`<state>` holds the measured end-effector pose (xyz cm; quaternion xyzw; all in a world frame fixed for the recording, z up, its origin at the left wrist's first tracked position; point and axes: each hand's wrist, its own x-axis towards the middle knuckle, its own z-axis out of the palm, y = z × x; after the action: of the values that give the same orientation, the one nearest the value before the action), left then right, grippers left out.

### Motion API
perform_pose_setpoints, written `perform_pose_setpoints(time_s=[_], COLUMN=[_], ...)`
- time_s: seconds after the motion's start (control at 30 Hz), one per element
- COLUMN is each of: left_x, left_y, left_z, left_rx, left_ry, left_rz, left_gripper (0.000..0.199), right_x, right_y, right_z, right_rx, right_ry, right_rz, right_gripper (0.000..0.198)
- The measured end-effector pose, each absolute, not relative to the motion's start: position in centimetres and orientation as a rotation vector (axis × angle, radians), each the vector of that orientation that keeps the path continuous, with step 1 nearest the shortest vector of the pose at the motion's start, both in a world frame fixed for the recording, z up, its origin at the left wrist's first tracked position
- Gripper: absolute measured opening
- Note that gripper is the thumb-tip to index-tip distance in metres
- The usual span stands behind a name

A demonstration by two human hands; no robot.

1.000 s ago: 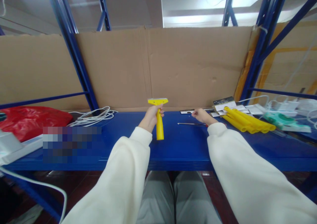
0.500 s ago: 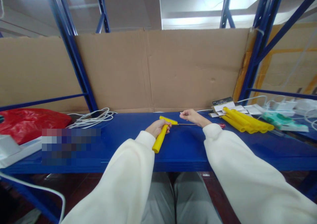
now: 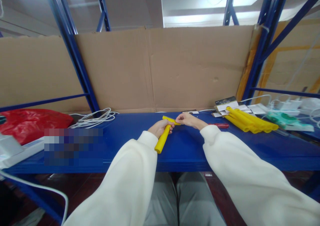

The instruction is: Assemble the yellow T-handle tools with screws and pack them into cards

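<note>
1. the blue shelf (image 3: 120, 152) has its front edge above the person's knees (image 3: 162, 192); a cardboard panel (image 3: 115, 73) walls off the back.
2. open blue surface shows either side of the hands, bounded by coiled white cables (image 3: 96, 119) leftward and yellow tubes (image 3: 250, 121) rightward.
3. a red handle (image 3: 221, 125) lies just beside the right cuff, narrowing the room there.
4. the yellow scraper (image 3: 164, 137) is mid-shelf, its handle slanting toward the front edge.
5. the left hand (image 3: 158, 128) grips it near the head, forearm angled inward.
6. the right hand (image 3: 191, 120) reaches across, fingers bent at the head's right end; i cannot tell whether they pinch anything.
</note>
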<state>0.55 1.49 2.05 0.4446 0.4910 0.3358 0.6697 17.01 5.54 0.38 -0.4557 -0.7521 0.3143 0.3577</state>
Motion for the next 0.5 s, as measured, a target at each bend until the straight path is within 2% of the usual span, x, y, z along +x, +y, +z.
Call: perform_pose_setpoints(time_s=[0.5], left_x=[0.73], left_y=[1.06], left_z=[2.33], left_rx=[0.993], left_ry=[1.111], left_rz=[0.761], left_gripper=[0.022], right_x=[17.09], right_y=[5.22], right_z=[0.30], right_rx=[-1.201], right_ry=[-1.894], right_rz=[0.811], right_gripper=[0.010])
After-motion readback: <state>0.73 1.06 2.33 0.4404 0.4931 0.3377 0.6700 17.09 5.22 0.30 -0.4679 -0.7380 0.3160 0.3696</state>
